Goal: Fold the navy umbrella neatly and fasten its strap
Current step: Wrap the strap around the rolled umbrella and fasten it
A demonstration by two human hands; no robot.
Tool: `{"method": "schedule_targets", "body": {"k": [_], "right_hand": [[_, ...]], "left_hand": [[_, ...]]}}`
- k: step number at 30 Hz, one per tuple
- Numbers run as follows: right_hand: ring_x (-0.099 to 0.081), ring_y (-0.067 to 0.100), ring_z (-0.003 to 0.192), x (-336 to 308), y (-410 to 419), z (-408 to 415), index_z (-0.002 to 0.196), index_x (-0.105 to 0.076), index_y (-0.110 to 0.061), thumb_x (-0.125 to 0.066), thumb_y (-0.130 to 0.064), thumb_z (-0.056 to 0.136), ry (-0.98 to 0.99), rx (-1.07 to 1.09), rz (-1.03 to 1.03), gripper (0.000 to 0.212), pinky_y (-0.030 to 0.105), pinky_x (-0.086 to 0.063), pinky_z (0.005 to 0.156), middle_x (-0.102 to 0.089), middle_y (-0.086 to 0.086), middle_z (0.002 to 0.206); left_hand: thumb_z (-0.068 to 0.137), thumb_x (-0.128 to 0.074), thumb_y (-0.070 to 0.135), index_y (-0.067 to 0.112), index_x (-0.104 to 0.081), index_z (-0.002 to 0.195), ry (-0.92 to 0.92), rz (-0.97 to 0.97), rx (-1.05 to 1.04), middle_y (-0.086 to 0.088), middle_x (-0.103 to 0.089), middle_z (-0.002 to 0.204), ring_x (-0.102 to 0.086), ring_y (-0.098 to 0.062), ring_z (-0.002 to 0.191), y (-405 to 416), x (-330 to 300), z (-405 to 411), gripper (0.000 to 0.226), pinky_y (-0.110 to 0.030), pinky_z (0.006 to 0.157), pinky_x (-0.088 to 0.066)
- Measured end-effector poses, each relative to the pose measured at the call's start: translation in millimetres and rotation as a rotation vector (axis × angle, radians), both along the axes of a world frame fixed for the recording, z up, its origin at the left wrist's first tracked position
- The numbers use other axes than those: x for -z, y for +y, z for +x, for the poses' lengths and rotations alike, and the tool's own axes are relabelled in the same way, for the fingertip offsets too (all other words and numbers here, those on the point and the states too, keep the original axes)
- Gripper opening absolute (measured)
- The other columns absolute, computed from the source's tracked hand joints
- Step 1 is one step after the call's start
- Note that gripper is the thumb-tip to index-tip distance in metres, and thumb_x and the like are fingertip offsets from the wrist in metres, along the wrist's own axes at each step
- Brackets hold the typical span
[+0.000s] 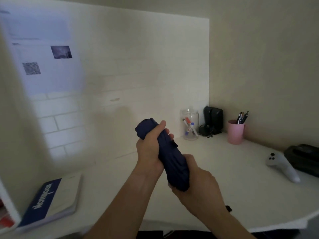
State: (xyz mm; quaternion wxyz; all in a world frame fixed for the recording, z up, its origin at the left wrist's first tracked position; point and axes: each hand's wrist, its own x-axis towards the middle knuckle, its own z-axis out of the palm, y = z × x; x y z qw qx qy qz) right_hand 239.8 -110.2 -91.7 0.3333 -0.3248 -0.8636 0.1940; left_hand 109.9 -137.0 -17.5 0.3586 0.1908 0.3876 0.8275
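The navy umbrella [172, 157] is collapsed into a short thick roll, held tilted above the white desk [233, 195]. My left hand [150, 149] wraps around its upper part, thumb pointing up along the fabric. My right hand [196, 180] grips the lower end, hiding the handle. A small dark strap tab [175, 143] sticks out of the roll's right side just below my left fingers; whether it is fastened cannot be told.
A blue-and-white notebook [51, 202] lies at the desk's front left. At the back right stand a clear jar of markers [189, 125], a black speaker [212, 119] and a pink cup of pens [235, 131]. A white game controller [281, 166] and black case [305, 157] sit far right.
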Motion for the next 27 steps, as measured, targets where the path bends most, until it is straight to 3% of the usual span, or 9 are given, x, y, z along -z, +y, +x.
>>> {"method": "schedule_targets", "body": {"k": [6, 8, 12, 15, 17, 19, 21, 24, 27], "right_hand": [[-0.043, 0.020, 0.037, -15.3, 3.1, 17.3, 0.081, -0.053, -0.007, -0.082, -0.009, 0.078, 0.210, -0.609, -0.890, 0.029, 0.026, -0.034, 0.041, -0.044, 0.008, 0.050], [-0.050, 0.022, 0.039, -18.0, 4.7, 19.0, 0.081, -0.055, -0.006, -0.084, -0.019, 0.077, 0.136, -0.556, -0.829, 0.032, 0.029, -0.041, 0.044, -0.052, 0.010, 0.053], [-0.056, 0.008, 0.059, -7.5, 10.9, 21.5, 0.086, -0.054, -0.028, -0.074, -0.051, 0.078, -0.186, -0.100, -0.118, 0.032, 0.027, -0.048, 0.059, -0.062, -0.008, 0.067], [-0.033, 0.010, 0.044, 2.7, 11.3, 25.7, 0.064, -0.042, -0.015, -0.073, -0.033, 0.085, -0.031, -0.187, -0.365, 0.041, 0.025, -0.029, 0.047, -0.040, -0.003, 0.052], [-0.029, 0.012, 0.042, -0.3, 12.2, 23.8, 0.069, -0.042, -0.012, -0.077, -0.022, 0.083, 0.166, -0.315, -0.722, 0.040, 0.025, -0.024, 0.045, -0.033, 0.004, 0.055], [-0.030, 0.013, 0.039, -6.3, 15.5, 22.9, 0.070, -0.042, -0.011, -0.077, -0.017, 0.083, 0.211, -0.328, -0.800, 0.038, 0.026, -0.025, 0.043, -0.034, 0.007, 0.056], [-0.042, 0.013, 0.035, -9.5, 14.6, 17.5, 0.066, -0.048, -0.009, -0.075, -0.019, 0.083, 0.165, -0.279, -0.726, 0.033, 0.026, -0.036, 0.042, -0.049, 0.004, 0.050], [-0.067, 0.017, 0.058, -0.6, 9.5, 13.0, 0.083, -0.059, -0.020, -0.068, -0.038, 0.084, -0.071, 0.026, -0.251, 0.020, 0.031, -0.055, 0.058, -0.069, -0.003, 0.069], [-0.060, 0.013, 0.063, 2.9, 6.2, 13.7, 0.073, -0.053, -0.026, -0.064, -0.047, 0.086, -0.121, 0.167, -0.053, 0.027, 0.026, -0.044, 0.054, -0.057, -0.006, 0.062]], "left_hand": [[0.084, -0.073, 0.026, 0.017, -0.054, 0.069, 0.095, 0.112, 0.258, 0.002, -0.052, 0.059, -0.050, -0.013, 0.051, -18.9, -8.2, -6.1, 0.026, -0.029, 0.061, -0.049], [0.086, -0.076, 0.027, 0.019, -0.052, 0.068, 0.057, 0.058, 0.163, 0.003, -0.051, 0.056, -0.049, -0.012, 0.047, -13.6, -8.8, -6.8, 0.031, -0.028, 0.056, -0.048], [0.083, -0.083, 0.023, 0.015, -0.054, 0.067, -0.046, -0.010, -0.083, -0.001, -0.053, 0.058, -0.053, -0.015, 0.044, -4.4, -13.6, -21.2, 0.034, -0.025, 0.045, -0.050], [0.082, -0.083, 0.029, 0.014, -0.060, 0.071, -0.005, 0.037, 0.026, -0.001, -0.062, 0.067, -0.061, -0.015, 0.057, -8.7, -14.2, -26.2, 0.030, -0.028, 0.057, -0.056], [0.076, -0.085, 0.033, 0.011, -0.070, 0.095, 0.053, 0.045, 0.089, -0.005, -0.077, 0.092, -0.076, -0.020, 0.083, -11.5, -5.0, -14.1, 0.033, -0.037, 0.079, -0.060], [0.069, -0.086, 0.031, 0.009, -0.070, 0.114, 0.115, -0.020, 0.158, -0.011, -0.079, 0.109, -0.077, -0.028, 0.101, -12.4, 12.5, 6.2, 0.052, -0.045, 0.090, -0.060], [0.068, -0.087, 0.020, 0.001, -0.069, 0.112, 0.110, -0.065, 0.145, -0.012, -0.080, 0.097, -0.078, -0.029, 0.091, -9.7, 28.4, 21.2, 0.051, -0.041, 0.078, -0.064], [0.071, -0.090, 0.010, -0.006, -0.069, 0.111, -0.017, -0.112, -0.047, -0.014, -0.075, 0.085, -0.074, -0.027, 0.073, 2.7, 39.0, 22.6, 0.048, -0.035, 0.065, -0.063], [0.069, -0.090, 0.006, -0.003, -0.071, 0.106, -0.060, -0.103, -0.067, -0.013, -0.075, 0.079, -0.073, -0.024, 0.064, 7.1, 44.5, 24.0, 0.042, -0.033, 0.059, -0.061]]}}
